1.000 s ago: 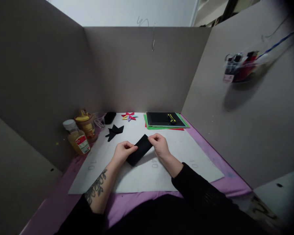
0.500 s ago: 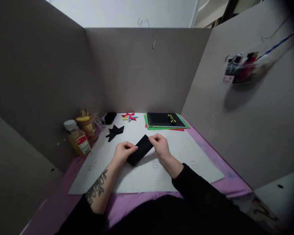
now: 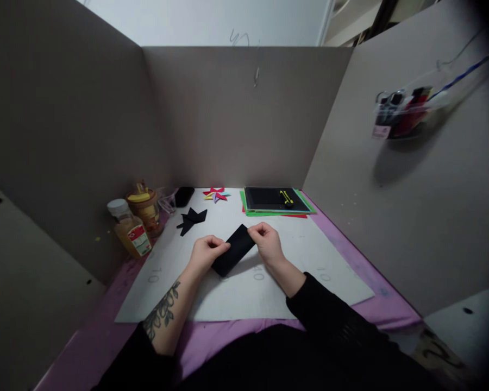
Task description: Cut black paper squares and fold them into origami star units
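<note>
A black rectangle of paper (image 3: 235,251), apparently folded, is held tilted above the white board (image 3: 281,304). My left hand (image 3: 206,253) pinches its left long edge between thumb and fingers. At its upper right corner, my right hand (image 3: 265,241) grips the paper in the same way. The fingertips behind the sheet are hidden. Farther back on the left lies a black folded-paper piece with several points (image 3: 191,220). Behind that sits a colourful folded-paper star (image 3: 216,195).
A stack of coloured paper (image 3: 264,201) with a yellow-and-black tool (image 3: 286,199) lies at the back right. On the left stand a bottle (image 3: 129,231), a brown jar (image 3: 145,210) and a clear cup (image 3: 167,201). A pen holder (image 3: 405,117) hangs on the right wall. Purple cloth (image 3: 358,271) surrounds the board.
</note>
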`<state>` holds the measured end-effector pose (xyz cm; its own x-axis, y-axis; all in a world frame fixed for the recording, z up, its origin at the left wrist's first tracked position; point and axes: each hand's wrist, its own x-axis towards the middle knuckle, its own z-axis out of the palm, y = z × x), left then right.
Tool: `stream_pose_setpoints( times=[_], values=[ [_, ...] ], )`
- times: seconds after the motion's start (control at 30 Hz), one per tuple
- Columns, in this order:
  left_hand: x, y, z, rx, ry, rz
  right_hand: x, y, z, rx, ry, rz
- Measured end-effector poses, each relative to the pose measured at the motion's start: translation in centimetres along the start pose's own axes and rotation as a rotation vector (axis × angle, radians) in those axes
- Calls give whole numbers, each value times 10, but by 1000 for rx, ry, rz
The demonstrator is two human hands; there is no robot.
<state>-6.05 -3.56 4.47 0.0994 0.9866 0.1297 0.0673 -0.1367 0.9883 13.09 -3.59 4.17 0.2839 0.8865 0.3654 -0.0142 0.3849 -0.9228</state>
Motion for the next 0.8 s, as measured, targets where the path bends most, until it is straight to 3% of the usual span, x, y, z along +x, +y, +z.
stream_pose_setpoints(
  times=[0.53, 0.8],
  values=[
    [-1, 3, 1, -100, -4, 32, -2, -6, 1, 8, -19, -34],
    [0, 1, 1, -36, -75, -86, -2, -4, -1, -10, -10, -40]
  ],
)
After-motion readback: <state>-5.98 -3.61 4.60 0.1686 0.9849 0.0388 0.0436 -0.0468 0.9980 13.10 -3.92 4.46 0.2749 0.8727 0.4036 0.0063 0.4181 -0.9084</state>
